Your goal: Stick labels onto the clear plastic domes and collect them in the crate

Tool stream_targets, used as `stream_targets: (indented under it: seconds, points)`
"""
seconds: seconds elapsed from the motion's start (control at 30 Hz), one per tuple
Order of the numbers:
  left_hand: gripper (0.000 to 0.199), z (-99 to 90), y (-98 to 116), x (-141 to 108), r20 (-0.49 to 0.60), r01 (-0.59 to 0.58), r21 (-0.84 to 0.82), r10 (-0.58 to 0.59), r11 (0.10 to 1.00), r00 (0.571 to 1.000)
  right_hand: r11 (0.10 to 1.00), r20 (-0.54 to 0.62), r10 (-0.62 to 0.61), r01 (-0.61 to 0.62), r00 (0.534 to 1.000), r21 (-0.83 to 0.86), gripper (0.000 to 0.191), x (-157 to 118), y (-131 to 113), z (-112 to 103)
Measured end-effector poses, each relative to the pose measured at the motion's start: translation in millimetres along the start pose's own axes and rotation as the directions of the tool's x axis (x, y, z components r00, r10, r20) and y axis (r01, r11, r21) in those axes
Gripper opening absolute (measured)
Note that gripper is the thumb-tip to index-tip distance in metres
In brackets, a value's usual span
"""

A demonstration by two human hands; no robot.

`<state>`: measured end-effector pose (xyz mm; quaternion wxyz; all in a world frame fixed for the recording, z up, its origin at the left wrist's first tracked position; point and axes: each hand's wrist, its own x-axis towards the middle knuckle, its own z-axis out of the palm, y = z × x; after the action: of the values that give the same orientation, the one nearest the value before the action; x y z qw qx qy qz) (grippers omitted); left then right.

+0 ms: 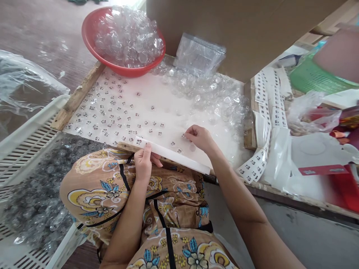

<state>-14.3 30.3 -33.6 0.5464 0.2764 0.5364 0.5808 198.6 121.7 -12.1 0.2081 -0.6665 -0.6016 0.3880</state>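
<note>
My left hand (144, 161) grips a long white sticker strip (174, 156) between thumb and fingers, above my lap at the tray's front edge. One small dark printed figure shows near the strip's left end. Over the white tray surface (168, 101), my right hand (198, 139) is closed in a pinch, with a small black-and-white sticker (183, 135) at its fingertips. Whether that sticker touches a clear piece below is not plain. Many small clear pieces with printed figures (112, 112) cover the tray's left side. Unmarked clear pieces (215, 97) lie heaped at its right and back.
A red basin (92, 45) full of clear pieces stands at the back left. Behind the tray rises a cardboard box (238, 33), with a clear plastic box (199, 54) before it. Printed sticker strips (263, 112) hang at right. A white crate (30, 127) is at left.
</note>
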Motion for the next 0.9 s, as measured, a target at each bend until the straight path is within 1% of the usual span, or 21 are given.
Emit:
stream_targets:
  seconds: [0.23,0.4,0.53,0.63,0.7,0.8,0.9]
  points:
    - [0.056,-0.1,0,0,-0.01,0.018,0.016,-0.017,1.0,1.0,0.999,-0.015,-0.013,0.012,1.0,-0.039,0.007,2,1,2]
    - [0.056,-0.7,-2,0,-0.011,0.011,0.006,-0.011,1.0,1.0,0.991,-0.057,-0.016,0.008,0.998,-0.135,0.004,2,0,6]
    - [0.056,-0.6,-2,0,-0.003,0.006,0.012,-0.006,1.0,1.0,0.975,-0.081,-0.078,0.059,0.994,-0.214,0.003,-3,-3,11]
    - [0.055,-0.6,-2,0,-0.022,0.01,0.028,-0.01,1.0,1.0,0.944,-0.091,-0.162,0.127,0.983,-0.304,0.001,-5,-6,16]
    - [0.055,-0.7,-2,0,-0.03,0.015,0.031,-0.014,0.999,0.999,0.924,-0.114,-0.192,0.141,0.975,-0.356,0.002,-6,-7,19]
    - [0.056,-0.7,-2,0,-0.024,0.019,0.027,-0.019,0.999,1.0,0.934,-0.131,-0.185,0.133,0.974,-0.331,0.007,-3,-10,25]
    - [0.055,-0.4,0,0,-0.03,0.01,0.019,-0.009,1.0,0.999,0.968,-0.057,-0.145,0.13,0.988,-0.217,0.013,0,-14,26]
